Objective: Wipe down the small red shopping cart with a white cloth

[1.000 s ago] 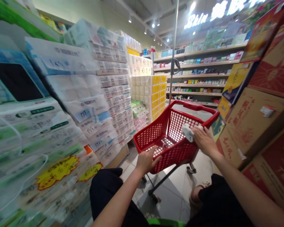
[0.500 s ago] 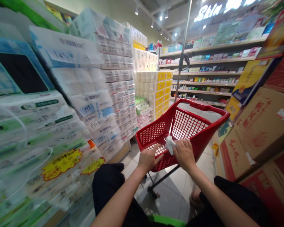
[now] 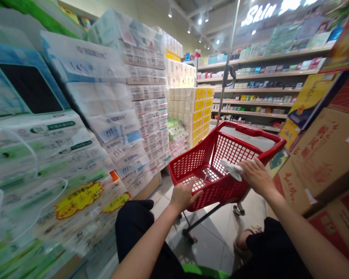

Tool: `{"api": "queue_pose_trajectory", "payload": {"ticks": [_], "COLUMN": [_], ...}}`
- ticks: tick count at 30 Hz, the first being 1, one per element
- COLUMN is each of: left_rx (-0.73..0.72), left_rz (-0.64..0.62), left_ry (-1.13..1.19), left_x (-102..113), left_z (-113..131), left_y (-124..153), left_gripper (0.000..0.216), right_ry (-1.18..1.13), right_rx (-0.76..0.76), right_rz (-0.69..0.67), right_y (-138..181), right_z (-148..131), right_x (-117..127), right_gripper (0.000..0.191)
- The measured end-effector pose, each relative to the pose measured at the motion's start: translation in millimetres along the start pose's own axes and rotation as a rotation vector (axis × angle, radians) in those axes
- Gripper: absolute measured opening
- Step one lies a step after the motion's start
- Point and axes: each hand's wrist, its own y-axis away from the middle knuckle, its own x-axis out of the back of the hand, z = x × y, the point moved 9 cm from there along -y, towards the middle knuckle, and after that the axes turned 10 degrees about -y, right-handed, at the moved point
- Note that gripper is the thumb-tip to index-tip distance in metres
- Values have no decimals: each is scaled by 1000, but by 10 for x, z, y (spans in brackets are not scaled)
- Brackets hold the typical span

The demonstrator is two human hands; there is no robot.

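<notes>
A red shopping cart [image 3: 221,192], pierced with a grid of small holes, contrasts with a white cloth [image 3: 232,169], dark trousers [image 3: 135,228], pale grey floor tiles [image 3: 211,234], yellow price signs [image 3: 79,199] edged in red and brown cartons [image 3: 322,155] printed in red.

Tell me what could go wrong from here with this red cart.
The red cart stands on wheels, so pressing on it might make it roll; the left grip alone may not hold it steady. One wheel stands near the person's foot, and could bump it. The loose end of the white cloth in the right grip might catch in the cart's holes.
</notes>
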Motion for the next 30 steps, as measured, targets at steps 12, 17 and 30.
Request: {"api": "queue_pose_trajectory", "payload": {"ticks": [12,17,30], "left_rx": [48,47,35], "left_rz": [-19,-19,-26], "left_ry": [-17,-18,-41], "left_x": [-61,-60,-107], "left_z": [-47,-105,-36], "left_y": [-37,-64,-77], "left_gripper": [53,51,61], "right_ry": [55,-25,-186], "right_rx": [117,208,301], "right_rz": [19,-138,-178], "right_y": [-56,-185,-336], "right_z": [316,-113,-1502], "right_x": [185,-6,-396], "right_gripper": [35,24,11]}}
